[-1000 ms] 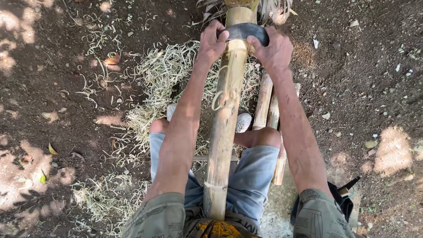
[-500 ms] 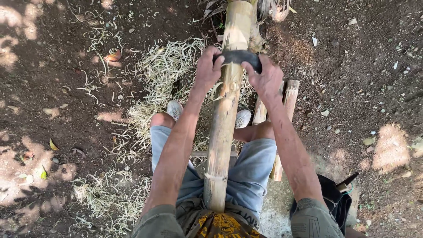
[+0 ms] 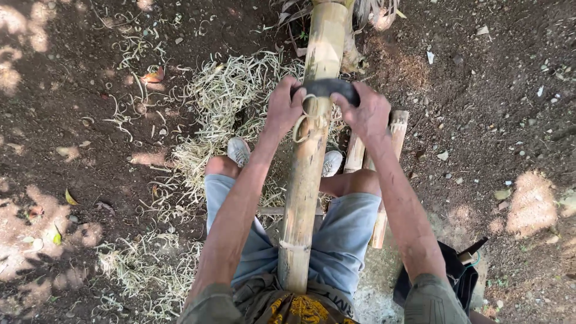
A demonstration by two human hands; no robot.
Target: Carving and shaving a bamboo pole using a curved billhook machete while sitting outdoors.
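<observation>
Dark dirt ground (image 3: 84, 240) strewn with pale bamboo shavings (image 3: 225, 90).

Both bare arms extended forward, roughly parallel, elbows nearly straight, olive sleeves pushed up at the upper arms. Left hand (image 3: 284, 109) closed in a fist, knuckles up, thumb side turned inward. Right hand (image 3: 367, 112) closed likewise, level with the left, wrist bent slightly inward. Hands set close together, a narrow gap between them, backs facing the camera. Forearms angled in toward each other from the shoulders. Knees spread apart below the arms, in blue-grey shorts, feet in pale shoes under the hands.
</observation>
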